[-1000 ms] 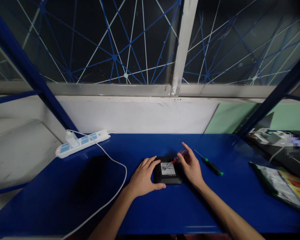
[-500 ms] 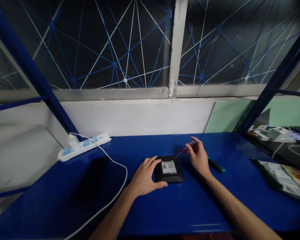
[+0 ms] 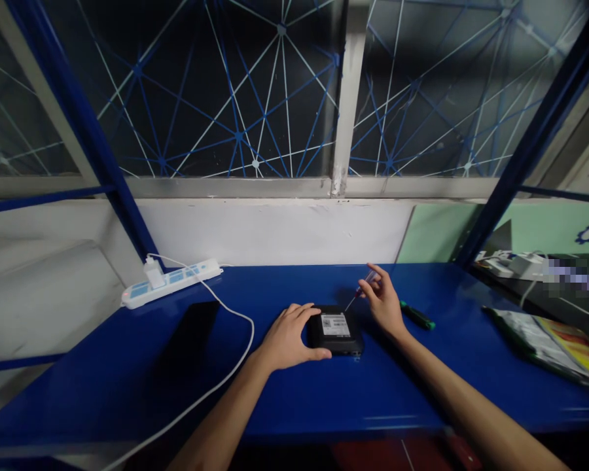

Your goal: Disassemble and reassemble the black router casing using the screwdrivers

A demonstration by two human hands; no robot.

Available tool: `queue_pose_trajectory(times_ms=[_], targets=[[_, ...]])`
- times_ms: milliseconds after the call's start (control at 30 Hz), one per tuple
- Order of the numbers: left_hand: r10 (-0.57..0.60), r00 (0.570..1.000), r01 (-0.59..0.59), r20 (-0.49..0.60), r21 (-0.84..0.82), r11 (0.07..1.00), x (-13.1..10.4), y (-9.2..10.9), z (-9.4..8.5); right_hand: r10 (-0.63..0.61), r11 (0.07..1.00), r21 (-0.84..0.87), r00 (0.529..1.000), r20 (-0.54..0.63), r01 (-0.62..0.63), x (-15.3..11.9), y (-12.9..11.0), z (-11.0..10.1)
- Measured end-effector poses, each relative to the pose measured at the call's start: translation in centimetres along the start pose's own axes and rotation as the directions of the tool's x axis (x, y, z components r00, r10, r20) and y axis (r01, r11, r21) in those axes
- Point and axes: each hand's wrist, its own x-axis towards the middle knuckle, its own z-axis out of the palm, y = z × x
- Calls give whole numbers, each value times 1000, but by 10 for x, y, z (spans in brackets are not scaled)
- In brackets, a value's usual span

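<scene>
A small black box with a white printed label lies on the blue table. My left hand holds its left side, fingers over the far edge and thumb along the near side. In my right hand is a screwdriver with a clear, reddish handle and a thin metal shaft. Its shaft slants down to the box's far right corner, where the tip meets or nearly meets the casing. Just right of that hand lies a dark tool with green ends, untouched.
A white power strip with a plugged-in charger stands at the back left; its white cable curls across the table. A dark flat object lies left of the cable. At right are a shiny packet and blue frame posts.
The camera view has tilted and shifted slightly. The screwdriver stands a little steeper at the same corner of the box. My left hand keeps its hold.
</scene>
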Motion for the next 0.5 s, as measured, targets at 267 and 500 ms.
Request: queue_pose_trajectory(times_ms=[267,500], targets=[[9,1000,-9,-4,53,999,-5,10,-4,-38,999,-26,999,-31,37,-2,-1,0],[-16,1000,17,-15,75,997,-16,25,2,-104,991,-86,994,-34,101,-17,-10,2]])
